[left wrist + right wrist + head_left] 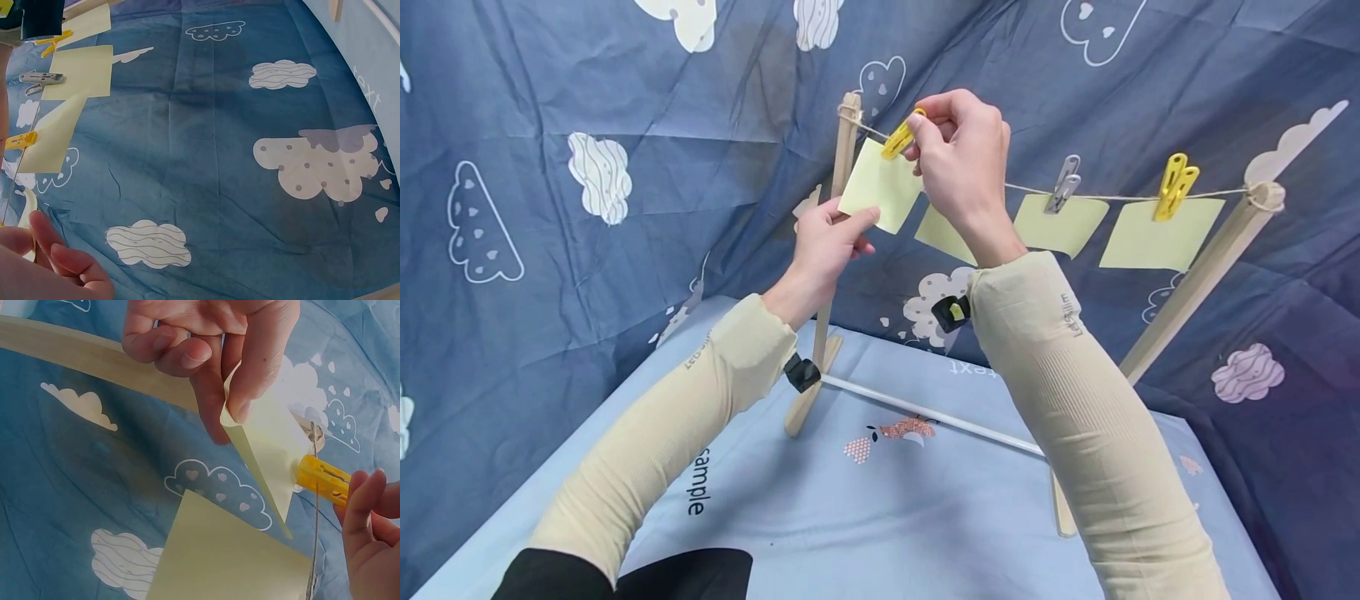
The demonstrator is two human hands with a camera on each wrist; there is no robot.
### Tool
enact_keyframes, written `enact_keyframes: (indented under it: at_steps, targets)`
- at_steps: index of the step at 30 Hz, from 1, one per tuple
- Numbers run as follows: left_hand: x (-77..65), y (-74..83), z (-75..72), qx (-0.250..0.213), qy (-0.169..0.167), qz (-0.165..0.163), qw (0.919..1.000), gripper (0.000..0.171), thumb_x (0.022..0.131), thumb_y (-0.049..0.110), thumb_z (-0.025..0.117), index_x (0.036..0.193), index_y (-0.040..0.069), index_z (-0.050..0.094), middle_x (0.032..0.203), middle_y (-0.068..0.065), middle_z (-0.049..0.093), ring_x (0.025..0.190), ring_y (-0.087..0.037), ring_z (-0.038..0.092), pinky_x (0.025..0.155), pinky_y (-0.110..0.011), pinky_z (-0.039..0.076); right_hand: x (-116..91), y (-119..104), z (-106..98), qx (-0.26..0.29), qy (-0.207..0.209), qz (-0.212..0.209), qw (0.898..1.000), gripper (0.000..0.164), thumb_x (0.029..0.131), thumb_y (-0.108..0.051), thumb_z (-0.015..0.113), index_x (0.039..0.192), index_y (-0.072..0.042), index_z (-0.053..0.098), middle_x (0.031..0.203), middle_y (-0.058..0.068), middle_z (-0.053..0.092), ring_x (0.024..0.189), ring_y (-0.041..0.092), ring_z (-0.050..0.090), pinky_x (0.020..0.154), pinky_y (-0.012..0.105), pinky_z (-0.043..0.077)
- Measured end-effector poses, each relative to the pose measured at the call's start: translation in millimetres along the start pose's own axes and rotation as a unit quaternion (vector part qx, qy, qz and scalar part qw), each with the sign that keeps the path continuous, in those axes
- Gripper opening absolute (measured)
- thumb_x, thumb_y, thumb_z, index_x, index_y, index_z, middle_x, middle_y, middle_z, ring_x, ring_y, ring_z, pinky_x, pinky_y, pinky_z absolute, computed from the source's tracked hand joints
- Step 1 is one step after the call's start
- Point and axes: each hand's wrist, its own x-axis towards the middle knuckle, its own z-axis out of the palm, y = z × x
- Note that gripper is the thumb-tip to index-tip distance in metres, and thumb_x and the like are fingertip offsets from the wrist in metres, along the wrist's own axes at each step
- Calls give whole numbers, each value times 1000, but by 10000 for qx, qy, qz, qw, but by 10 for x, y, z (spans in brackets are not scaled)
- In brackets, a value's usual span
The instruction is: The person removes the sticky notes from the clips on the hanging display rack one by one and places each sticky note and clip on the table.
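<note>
My left hand (829, 242) pinches the lower left corner of a pale yellow paper sheet (880, 185) between thumb and fingers. Up at the sheet's top edge, my right hand (964, 158) pinches a yellow clothespin (897, 140). In the right wrist view that clothespin (322, 477) sits at the paper's edge by the string (315, 531); whether it bites on both cannot be told. Along the string hang more yellow sheets, one (1060, 223) under a grey clothespin (1063, 185) and one (1161, 235) under a yellow clothespin (1175, 187). Another sheet (943, 236) is partly hidden behind my right hand.
Wooden posts, left (844, 154) and right (1206, 275), carry the string's ends. A white rod (925, 410) runs low between them. Beneath lies a light blue cloth (820, 517); dark blue cloud-printed fabric (647, 100) stands behind.
</note>
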Motion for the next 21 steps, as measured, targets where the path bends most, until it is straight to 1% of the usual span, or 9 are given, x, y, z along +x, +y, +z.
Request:
enact_keyframes:
  at_steps: [5,8,13,17,21]
  targets:
    - [-8,10,10,18,-7,-12,10000,26,90,16,67,113,5,65,83,0,66,55,-11,58,61,-23,45,1,1,-20,17,96,-81,9999,20,96,-17,58,110,-6,67,90,7,69,70,16,66,64,18,52]
    - [-15,15,15,-8,-15,-11,10000,26,90,16,67,114,6,64,86,-1,66,55,-11,58,61,-23,44,8,6,-30,26,180,-109,9998,19,95,-17,59,108,-6,68,87,7,69,67,15,66,61,18,51]
    - [-26,15,19,11,-25,4,10000,26,91,16,66,115,5,64,90,-3,67,55,-10,59,62,-23,44,16,10,-46,49,271,-145,9995,18,94,-16,60,108,-6,68,78,0,66,66,14,65,59,19,50]
    - [-29,10,18,-6,-17,-19,10000,27,91,17,66,115,6,63,93,-5,68,54,-10,59,64,-24,44,9,3,-61,67,317,-184,9993,19,94,-17,60,108,-7,68,76,-4,65,66,12,65,60,21,49]
    - [-27,6,21,-49,-13,-31,10000,27,91,16,66,115,6,64,89,-2,68,53,-10,59,65,-26,43,3,0,-81,99,398,-239,9989,18,94,-16,60,107,-7,68,77,-5,64,64,9,63,61,21,48]
